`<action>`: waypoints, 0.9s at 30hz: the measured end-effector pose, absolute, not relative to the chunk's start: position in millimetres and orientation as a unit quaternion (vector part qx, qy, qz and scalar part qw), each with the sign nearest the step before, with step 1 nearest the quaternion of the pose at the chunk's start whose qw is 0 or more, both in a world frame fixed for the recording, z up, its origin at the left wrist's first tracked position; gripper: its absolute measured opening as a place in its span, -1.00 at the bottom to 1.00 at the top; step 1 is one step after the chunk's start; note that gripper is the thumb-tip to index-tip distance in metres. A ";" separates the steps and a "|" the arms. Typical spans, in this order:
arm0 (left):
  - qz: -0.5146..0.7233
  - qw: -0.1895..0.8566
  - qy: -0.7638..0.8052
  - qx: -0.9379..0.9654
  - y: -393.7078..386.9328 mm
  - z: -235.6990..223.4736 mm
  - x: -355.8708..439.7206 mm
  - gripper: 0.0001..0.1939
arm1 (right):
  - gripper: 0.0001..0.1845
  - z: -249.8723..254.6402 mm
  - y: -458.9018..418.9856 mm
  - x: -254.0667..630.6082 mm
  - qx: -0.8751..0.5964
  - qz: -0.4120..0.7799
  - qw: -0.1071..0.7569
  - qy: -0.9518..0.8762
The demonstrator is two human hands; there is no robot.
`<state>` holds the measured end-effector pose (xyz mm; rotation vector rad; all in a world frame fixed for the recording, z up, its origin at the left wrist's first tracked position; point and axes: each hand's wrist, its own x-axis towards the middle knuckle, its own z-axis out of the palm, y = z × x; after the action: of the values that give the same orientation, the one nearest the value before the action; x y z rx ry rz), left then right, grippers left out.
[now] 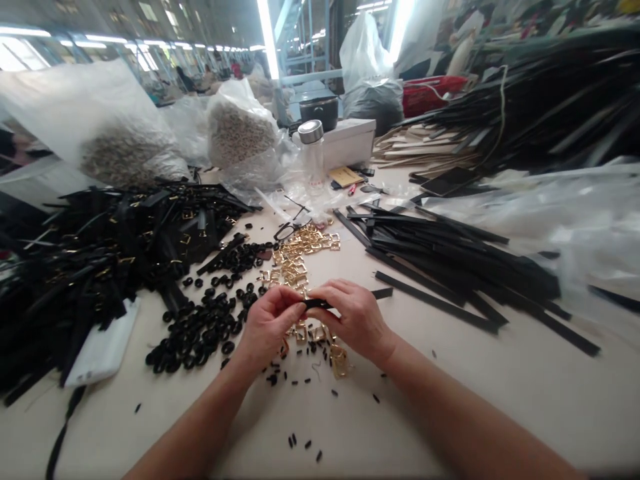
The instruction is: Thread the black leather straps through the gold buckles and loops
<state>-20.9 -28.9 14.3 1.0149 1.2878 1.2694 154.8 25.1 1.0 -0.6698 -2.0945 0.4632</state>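
Note:
Both hands meet over the middle of the table, pinching a black strap [316, 304] between them. My left hand [273, 323] is closed on the strap's left end, thumb and forefinger together. From the right, my right hand [354, 313] grips the same strap, and a length of it sticks out behind that hand. Gold buckles [293, 267] lie in a heap just beyond the hands, with a few more beneath them. Small black pieces [307, 443] are scattered below and in front. Whether a buckle sits on the held strap is hidden by the fingers.
Black loops [200, 327] are piled left of my hands. Behind them is a heap of buckled straps [125, 247], beside a white device [105, 343]. Loose black strips [450, 260] lie to the right. A glass bottle [313, 157] and filled plastic bags [240, 127] stand at the back.

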 end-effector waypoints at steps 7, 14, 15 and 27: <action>0.546 0.517 0.513 0.415 -31.3 11.8 -19.3 -0.82 | -0.82 -1.2 24.5 154.0 -0.251 0.213 0.444 -0.833; 0.508 0.501 0.514 0.477 -29.3 16.6 -29.2 -0.84 | -0.84 -0.7 25.0 155.9 -0.257 0.188 0.397 -0.861; 0.495 0.487 0.524 0.494 -28.2 19.7 -37.8 -0.83 | -0.82 -1.5 26.1 157.0 -0.261 0.183 0.391 -0.864; 0.105 0.132 0.672 0.721 -43.2 46.7 -127.3 -0.83 | -0.80 -10.5 41.3 164.9 -0.338 0.152 0.369 -0.852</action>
<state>-127.3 -43.2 46.7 2.0927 1.9514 0.3044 164.9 41.3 -10.5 -0.8678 -2.1872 0.3890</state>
